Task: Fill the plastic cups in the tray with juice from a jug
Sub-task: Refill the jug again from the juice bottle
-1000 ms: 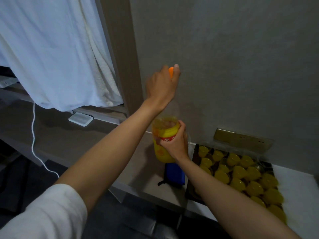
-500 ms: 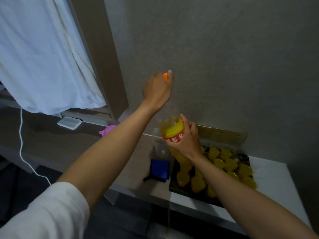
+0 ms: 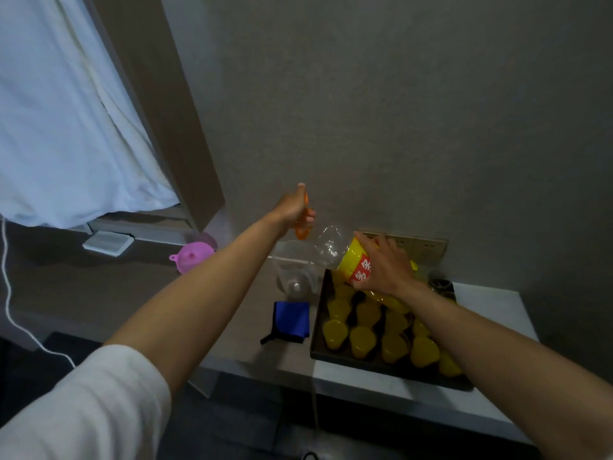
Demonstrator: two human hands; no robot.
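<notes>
While the right hand [image 3: 381, 267] wraps its fingers round the tilted juice bottle [image 3: 356, 262] above the tray [image 3: 318, 327] of filled plastic cups [image 3: 361, 340], the left hand [image 3: 293, 207] pinches the orange cap [image 3: 302, 227] at the neck, likely to seal it against spills

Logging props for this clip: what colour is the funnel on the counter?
Pink; the funnel shows clearly in the head view, left of the left forearm.

A home room; white curtain [image 3: 66, 127] beside a wall-mounted socket strip [image 3: 421, 244].
</notes>
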